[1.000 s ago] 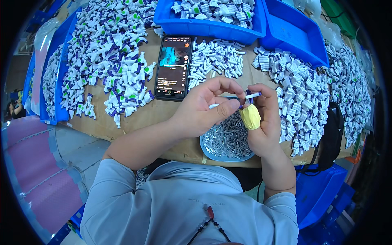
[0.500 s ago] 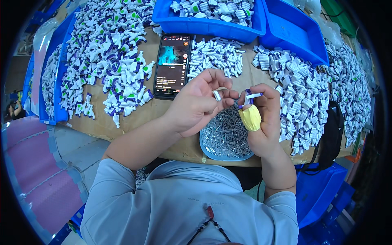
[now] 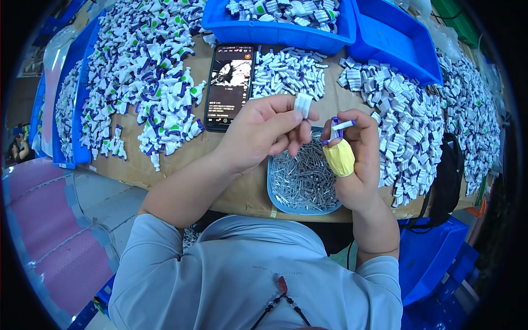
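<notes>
My left hand (image 3: 263, 127) pinches a small white ribbed plastic piece (image 3: 302, 105) between thumb and forefinger, its other fingers curled. Close by on the right, my right hand (image 3: 360, 159) grips a small white and purple plastic part (image 3: 343, 125) with its fingertips. Yellow wrapping (image 3: 339, 158) covers the thumb of that hand. The two held pieces are apart. Below the hands stands a light-blue tray (image 3: 297, 210) filled with metal pins (image 3: 302, 179); my fingers hide some of its far side.
Past my hands lie a phone (image 3: 228, 88) with a lit screen and a pile of small white tubes (image 3: 290, 74). White, purple and green parts (image 3: 148, 71) heap up on the left, white ribbed pieces (image 3: 407, 121) on the right. Blue bins (image 3: 280, 34) line the table's far side.
My left hand has turned and drawn slightly away from my right; its white piece now shows its ribbed face. My right hand keeps its part in nearly the same place.
</notes>
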A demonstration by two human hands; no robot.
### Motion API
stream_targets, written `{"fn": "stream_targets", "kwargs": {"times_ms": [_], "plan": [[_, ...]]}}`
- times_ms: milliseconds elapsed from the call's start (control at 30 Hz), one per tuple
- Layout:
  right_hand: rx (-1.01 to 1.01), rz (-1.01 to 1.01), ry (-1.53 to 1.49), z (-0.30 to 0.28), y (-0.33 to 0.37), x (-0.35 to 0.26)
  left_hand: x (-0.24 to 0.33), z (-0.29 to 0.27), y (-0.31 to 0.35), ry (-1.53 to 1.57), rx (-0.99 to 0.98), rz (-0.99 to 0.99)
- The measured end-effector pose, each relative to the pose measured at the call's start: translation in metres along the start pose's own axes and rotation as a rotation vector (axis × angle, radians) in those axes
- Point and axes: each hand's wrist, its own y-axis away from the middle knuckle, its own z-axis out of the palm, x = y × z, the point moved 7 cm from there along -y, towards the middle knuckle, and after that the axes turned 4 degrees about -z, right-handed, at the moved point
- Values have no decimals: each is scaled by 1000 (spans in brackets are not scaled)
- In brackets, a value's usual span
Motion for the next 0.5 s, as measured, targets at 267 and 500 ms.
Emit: {"fn": "stream_targets", "kwargs": {"times_ms": [267, 500], "plan": [[-88, -26, -52, 4, 0, -1, -12, 9, 3, -79, -99, -118], [-100, -14, 26, 4, 1, 2, -10, 11, 4, -13, -107, -110]]}}
